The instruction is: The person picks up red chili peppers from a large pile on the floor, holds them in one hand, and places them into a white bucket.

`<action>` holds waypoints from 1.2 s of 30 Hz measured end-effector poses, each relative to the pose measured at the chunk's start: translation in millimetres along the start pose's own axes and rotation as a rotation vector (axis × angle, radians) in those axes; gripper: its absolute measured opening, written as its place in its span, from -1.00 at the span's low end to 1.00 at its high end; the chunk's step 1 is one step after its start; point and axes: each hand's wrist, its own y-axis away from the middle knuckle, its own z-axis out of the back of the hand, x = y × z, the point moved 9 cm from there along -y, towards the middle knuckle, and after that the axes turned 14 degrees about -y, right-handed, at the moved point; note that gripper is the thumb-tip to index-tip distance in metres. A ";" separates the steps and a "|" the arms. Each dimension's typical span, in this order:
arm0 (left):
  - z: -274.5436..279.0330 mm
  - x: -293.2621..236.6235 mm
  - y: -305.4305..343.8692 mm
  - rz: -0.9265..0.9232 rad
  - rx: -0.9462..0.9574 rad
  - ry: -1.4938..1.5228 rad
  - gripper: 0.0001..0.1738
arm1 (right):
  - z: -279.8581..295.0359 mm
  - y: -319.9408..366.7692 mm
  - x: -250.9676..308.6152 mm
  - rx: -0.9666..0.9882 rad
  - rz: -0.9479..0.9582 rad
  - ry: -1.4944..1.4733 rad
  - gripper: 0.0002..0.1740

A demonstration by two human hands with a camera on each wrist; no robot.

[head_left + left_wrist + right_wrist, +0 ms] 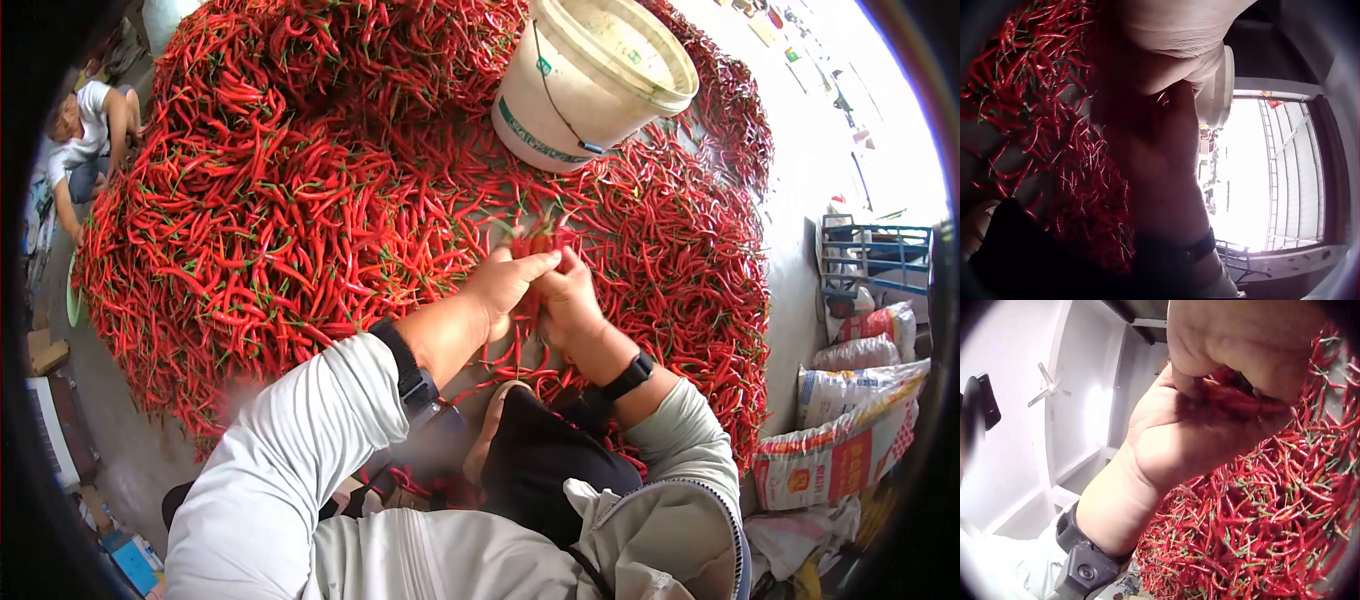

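Both hands meet in front of the body over a heap of red chili peppers (300, 230). My left hand (500, 285) holds a small bunch of red chili peppers (1235, 403) in its curled fingers, and their stems point away from me in the head view. My right hand (568, 295) grips the same bunch from the other side, its thumb and fingers close against the left fingers. In the right wrist view the chilies lie across the left palm beneath the right hand. The left wrist view is dark, and the bunch is mostly hidden there.
A white bucket (590, 90) with a wire handle stands among the chilies beyond the hands. Printed sacks (830, 460) and a blue crate (875, 255) are at the right. Another person (90, 140) crouches at the far left edge of the heap.
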 end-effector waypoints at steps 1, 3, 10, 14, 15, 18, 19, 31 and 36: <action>-3.7 -12.7 -3.4 -0.053 -0.023 0.012 -0.73 | -4.1 -2.9 11.1 -0.019 -0.011 -0.075 -0.66; -16.1 -43.8 -5.5 -0.077 0.021 -0.017 -0.71 | -6.6 -18.0 40.1 0.005 0.041 -0.101 -0.72; -71.9 -220.1 -78.6 -0.455 0.165 -0.270 -0.73 | -93.5 -132.9 214.0 0.075 0.335 -0.144 -0.82; -69.0 -281.2 -96.4 -0.520 0.031 -0.452 -0.69 | -100.6 -164.0 266.5 -0.152 0.310 -0.018 -0.49; -68.8 -276.5 -96.9 -0.487 0.112 -0.337 -0.66 | -70.4 -181.2 265.4 -0.156 0.313 -0.019 -0.49; -61.1 -264.3 -98.2 -0.492 0.094 -0.327 -0.59 | -54.6 -147.9 235.8 -0.215 0.407 -0.102 -0.39; -57.3 -257.4 -94.8 -0.476 0.054 -0.294 -0.58 | -50.2 -137.3 219.5 -0.116 0.372 -0.097 -0.39; 59.4 -10.5 -10.1 0.032 0.086 -0.125 -0.69 | 73.7 -31.7 -85.7 0.590 0.233 1.600 -0.39; 96.6 93.3 55.5 0.255 -0.159 0.185 -0.76 | 118.3 -25.1 -118.8 0.469 0.137 2.000 -0.45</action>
